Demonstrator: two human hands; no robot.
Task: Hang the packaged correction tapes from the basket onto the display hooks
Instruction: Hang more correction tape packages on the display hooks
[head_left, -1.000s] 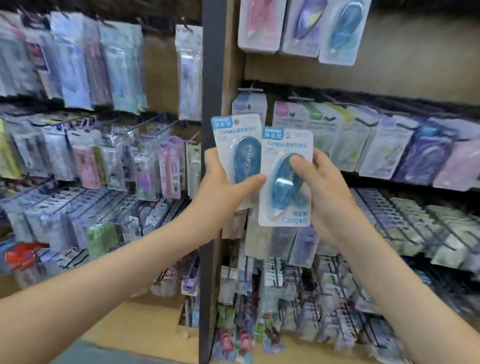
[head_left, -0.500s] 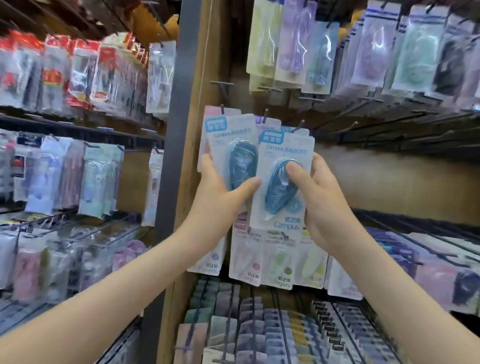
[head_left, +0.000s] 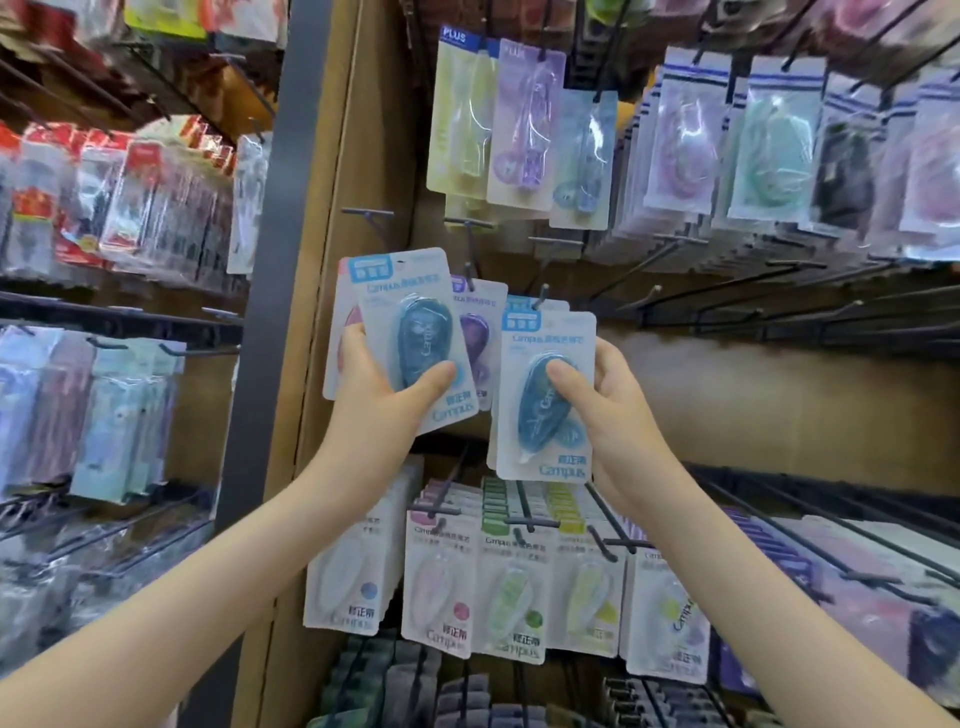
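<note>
The left hand's (head_left: 387, 400) fingers lay mostly behind the left pack (head_left: 415, 338), which also covered much of a pink pack (head_left: 344, 317). The right hand's (head_left: 621, 415) fingers were hidden behind the right pack (head_left: 545, 405). The side racks (head_left: 104, 208) were blurred, with the labels unreadable.

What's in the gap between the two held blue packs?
Head view: a purple pack hanging on its hook shows through the gap, behind the left blue pack and the right blue pack.
</note>
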